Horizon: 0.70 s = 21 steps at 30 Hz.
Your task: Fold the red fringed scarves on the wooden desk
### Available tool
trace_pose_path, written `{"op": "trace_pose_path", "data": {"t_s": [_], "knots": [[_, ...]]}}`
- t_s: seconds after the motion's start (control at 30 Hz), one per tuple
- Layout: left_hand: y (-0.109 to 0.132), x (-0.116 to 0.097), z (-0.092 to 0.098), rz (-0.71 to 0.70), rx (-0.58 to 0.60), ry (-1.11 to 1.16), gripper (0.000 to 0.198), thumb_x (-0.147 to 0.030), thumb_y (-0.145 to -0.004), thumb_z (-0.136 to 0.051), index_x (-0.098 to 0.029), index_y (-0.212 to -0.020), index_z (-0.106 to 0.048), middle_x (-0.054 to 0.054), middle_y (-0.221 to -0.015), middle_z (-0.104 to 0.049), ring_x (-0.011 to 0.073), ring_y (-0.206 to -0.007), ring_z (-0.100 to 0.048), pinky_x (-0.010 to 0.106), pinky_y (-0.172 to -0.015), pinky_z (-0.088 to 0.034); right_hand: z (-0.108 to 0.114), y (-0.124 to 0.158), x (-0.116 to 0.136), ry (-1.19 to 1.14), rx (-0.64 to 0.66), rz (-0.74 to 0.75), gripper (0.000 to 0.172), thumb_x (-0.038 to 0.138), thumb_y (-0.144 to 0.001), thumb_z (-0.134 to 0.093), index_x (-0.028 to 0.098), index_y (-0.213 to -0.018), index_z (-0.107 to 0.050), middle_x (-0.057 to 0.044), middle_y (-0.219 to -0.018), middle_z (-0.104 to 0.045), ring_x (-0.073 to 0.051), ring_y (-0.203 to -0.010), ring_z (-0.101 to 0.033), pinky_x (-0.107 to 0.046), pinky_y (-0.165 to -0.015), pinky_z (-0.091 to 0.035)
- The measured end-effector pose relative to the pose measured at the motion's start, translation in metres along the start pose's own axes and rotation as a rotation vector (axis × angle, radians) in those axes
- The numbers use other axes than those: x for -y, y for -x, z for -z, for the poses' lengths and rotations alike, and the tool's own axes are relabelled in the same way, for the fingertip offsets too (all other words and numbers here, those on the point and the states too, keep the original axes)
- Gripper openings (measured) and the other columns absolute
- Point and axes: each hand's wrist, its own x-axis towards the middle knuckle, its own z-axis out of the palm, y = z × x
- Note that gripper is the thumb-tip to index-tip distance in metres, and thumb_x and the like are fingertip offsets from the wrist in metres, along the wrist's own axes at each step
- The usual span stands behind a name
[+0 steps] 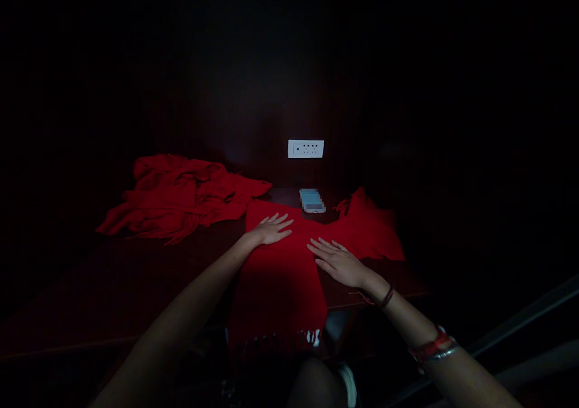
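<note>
A red fringed scarf [280,281] lies spread on the dark table, its fringed end hanging over the front edge. Flat on its upper left part rests my left hand [272,229], fingers spread. My right hand [340,263] lies at the scarf's right side, fingers stretched out and touching the cloth. From there the red cloth runs on to the right into a bunched part [368,227] with some fringe at its back. Nothing is gripped in either hand.
To the left lies a crumpled heap of red fringed cloth [190,194]. A phone [312,200] with a blurred screen sits behind the scarf. Above it, a white socket panel [306,149] is set in the dark wall. The table's front edge [67,349] runs below my arms.
</note>
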Motion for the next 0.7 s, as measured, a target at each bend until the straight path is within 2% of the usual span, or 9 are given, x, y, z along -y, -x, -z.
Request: {"op": "trace_pose_path", "data": {"t_s": [0.13, 0.27, 0.33, 0.4, 0.47, 0.53, 0.6, 0.7], "knots": [[0.000, 0.004, 0.000, 0.097, -0.040, -0.005, 0.054, -0.055, -0.080, -0.018, -0.030, -0.128, -0.019, 0.002, -0.136, -0.011, 0.0241, -0.122, -0.008, 0.043, -0.096, -0.012, 0.002, 0.006, 0.000, -0.040, -0.001, -0.026, 0.043, 0.036, -0.085, -0.022, 0.026, -0.126, -0.026, -0.001, -0.131, -0.027, -0.017, -0.121, -0.019, -0.040, -0.098, -0.017], [0.001, 0.004, -0.003, 0.101, -0.138, -0.015, 0.052, -0.051, -0.081, -0.022, -0.027, -0.127, -0.024, 0.004, -0.135, -0.016, 0.0240, -0.122, -0.013, 0.042, -0.095, -0.016, 0.007, 0.019, 0.001, -0.081, 0.021, -0.004, 0.042, 0.034, -0.084, -0.025, 0.026, -0.125, -0.030, -0.002, -0.131, -0.028, -0.019, -0.120, -0.020, -0.040, -0.097, -0.019], [0.002, 0.002, -0.004, 0.030, -0.253, -0.028, 0.048, -0.044, -0.083, -0.025, -0.024, -0.126, -0.026, 0.004, -0.134, -0.020, 0.0216, -0.122, -0.014, 0.040, -0.096, -0.016, 0.013, 0.025, 0.004, -0.102, 0.034, 0.030, 0.041, 0.033, -0.084, -0.028, 0.023, -0.123, -0.034, -0.003, -0.129, -0.032, -0.019, -0.119, -0.023, -0.038, -0.097, -0.021], [0.004, -0.001, -0.004, -0.139, -0.311, -0.040, 0.042, -0.038, -0.084, -0.025, -0.025, -0.125, -0.029, 0.002, -0.132, -0.026, 0.0167, -0.122, -0.016, 0.034, -0.097, -0.015, 0.023, 0.025, 0.007, -0.121, 0.053, 0.072, 0.040, 0.032, -0.083, -0.029, 0.021, -0.120, -0.040, -0.004, -0.125, -0.039, -0.018, -0.116, -0.030, -0.034, -0.096, -0.026], [0.006, -0.004, -0.003, -0.280, -0.238, -0.037, 0.040, -0.037, -0.085, -0.023, -0.027, -0.123, -0.031, -0.002, -0.130, -0.029, 0.0142, -0.121, -0.018, 0.032, -0.098, -0.015, 0.034, 0.020, 0.008, -0.128, 0.043, 0.080, 0.039, 0.032, -0.084, -0.027, 0.020, -0.116, -0.045, -0.005, -0.118, -0.047, -0.017, -0.110, -0.039, -0.031, -0.093, -0.031], [0.006, -0.007, -0.001, -0.290, -0.124, -0.029, 0.042, -0.042, -0.085, -0.021, -0.031, -0.124, -0.028, -0.003, -0.132, -0.026, 0.0169, -0.121, -0.018, 0.036, -0.097, -0.016, 0.040, 0.011, 0.005, -0.095, -0.033, 0.026, 0.040, 0.034, -0.084, -0.025, 0.019, -0.116, -0.045, -0.006, -0.116, -0.048, -0.017, -0.108, -0.041, -0.032, -0.092, -0.031], [0.006, -0.009, 0.000, -0.229, -0.070, -0.025, 0.047, -0.050, -0.082, -0.021, -0.033, -0.126, -0.023, -0.003, -0.134, -0.020, 0.0212, -0.122, -0.014, 0.042, -0.096, -0.014, 0.038, 0.004, 0.000, -0.042, -0.086, -0.064, 0.043, 0.041, -0.083, -0.025, 0.022, -0.120, -0.040, -0.007, -0.124, -0.040, -0.022, -0.114, -0.032, -0.041, -0.092, -0.028], [0.006, -0.009, 0.001, -0.141, -0.052, -0.022, 0.054, -0.058, -0.078, -0.020, -0.034, -0.126, -0.019, -0.003, -0.135, -0.016, 0.0249, -0.122, -0.010, 0.044, -0.096, -0.012, 0.023, 0.003, -0.008, -0.001, 0.005, -0.203, 0.049, 0.051, -0.080, -0.022, 0.031, -0.125, -0.028, -0.003, -0.133, -0.024, -0.030, -0.121, -0.014, -0.059, -0.088, -0.018]]}}
